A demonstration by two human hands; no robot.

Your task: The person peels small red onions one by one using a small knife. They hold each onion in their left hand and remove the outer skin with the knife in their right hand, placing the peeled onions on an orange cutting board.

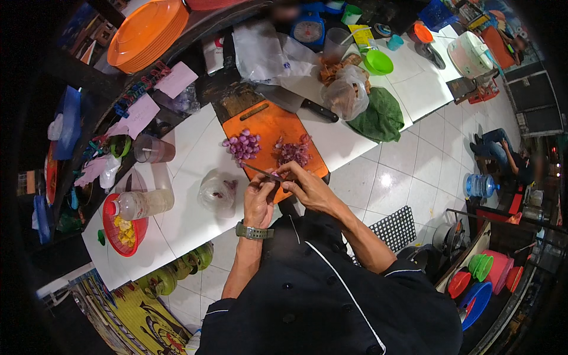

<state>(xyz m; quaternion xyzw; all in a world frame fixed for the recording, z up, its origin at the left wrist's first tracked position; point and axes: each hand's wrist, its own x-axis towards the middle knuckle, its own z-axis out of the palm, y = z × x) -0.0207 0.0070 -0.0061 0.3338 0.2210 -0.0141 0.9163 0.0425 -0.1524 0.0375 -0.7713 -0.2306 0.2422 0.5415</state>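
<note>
Above the near end of an orange cutting board (275,122), my two hands meet. My right hand (308,186) grips a small knife (262,171), its narrow blade pointing left. A small pinkish shallot (274,174) is pinched at the fingertips of my left hand (259,199), against the blade and partly hidden by fingers. On the board lie a heap of purple shallots (243,145) at left and a looser pile of shallot skins (293,151) at right. A knotted clear plastic bag (216,193) with a few dark bits rests on the white tiled counter left of my hands.
A broad knife (284,98) with a black handle lies across the board's far edge. Beyond it are a green cloth (379,116) and a plastic bag (346,95). At left, a bottle (146,204) leans over a red basket (136,235). A person (510,155) sits at right.
</note>
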